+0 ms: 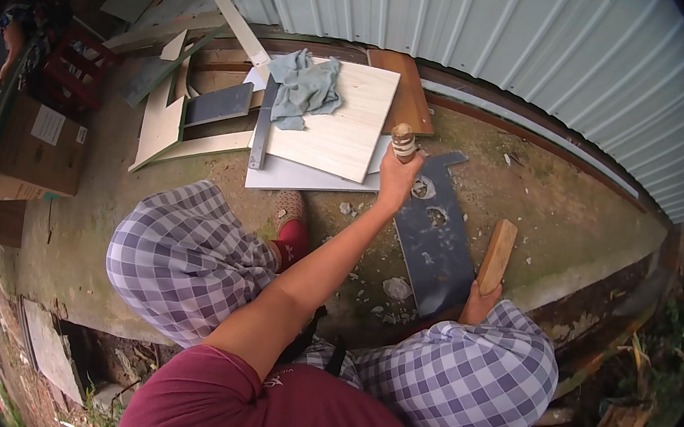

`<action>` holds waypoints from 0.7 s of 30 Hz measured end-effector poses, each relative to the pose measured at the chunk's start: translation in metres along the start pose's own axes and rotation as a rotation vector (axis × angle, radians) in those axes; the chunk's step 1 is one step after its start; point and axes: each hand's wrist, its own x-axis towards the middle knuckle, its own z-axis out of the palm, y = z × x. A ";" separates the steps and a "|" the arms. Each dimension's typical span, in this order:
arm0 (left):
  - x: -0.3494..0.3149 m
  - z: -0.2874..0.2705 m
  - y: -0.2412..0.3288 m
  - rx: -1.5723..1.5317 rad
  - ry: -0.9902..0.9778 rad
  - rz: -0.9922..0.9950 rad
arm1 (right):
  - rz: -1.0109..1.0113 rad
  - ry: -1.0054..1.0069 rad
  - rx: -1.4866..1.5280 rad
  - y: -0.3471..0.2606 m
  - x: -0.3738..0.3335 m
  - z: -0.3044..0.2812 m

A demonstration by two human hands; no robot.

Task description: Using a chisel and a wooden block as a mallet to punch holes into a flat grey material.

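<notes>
My left hand [399, 178] is stretched out ahead, its fingers closed around a handle wrapped in pale binding [403, 140]; whatever lies below the fist is hidden. Beneath and beside it lies a dark grey board [438, 254] with ragged broken spots and pale crumbs on it. By my right knee, my right hand [480, 303] grips a wooden block [497, 252], long and tan, tilted up above the board's right side. My right forearm is mostly hidden behind the knee.
Pale wooden boards [350, 143] with a grey-green cloth [304, 87] on top lie ahead. Left of them are frame pieces [162, 126], a cardboard box [42, 141] and a red crate [80, 66]. A corrugated metal wall [497, 37] stands at the back. Debris chunks [397, 288] litter the concrete.
</notes>
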 end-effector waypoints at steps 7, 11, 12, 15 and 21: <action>-0.004 -0.002 -0.015 0.039 -0.057 -0.066 | 0.064 0.032 0.000 -0.022 -0.012 -0.004; -0.007 -0.001 -0.022 0.050 -0.066 -0.098 | 0.054 0.022 -0.031 -0.030 -0.013 -0.005; -0.008 -0.001 -0.023 0.052 -0.066 -0.118 | 0.074 0.027 -0.060 -0.031 -0.012 -0.004; -0.014 -0.001 -0.023 0.048 -0.097 -0.130 | -0.004 -0.019 -0.022 -0.031 -0.013 -0.007; -0.025 -0.001 -0.023 0.382 -0.404 -0.134 | 0.008 -0.047 -0.041 -0.032 -0.011 -0.010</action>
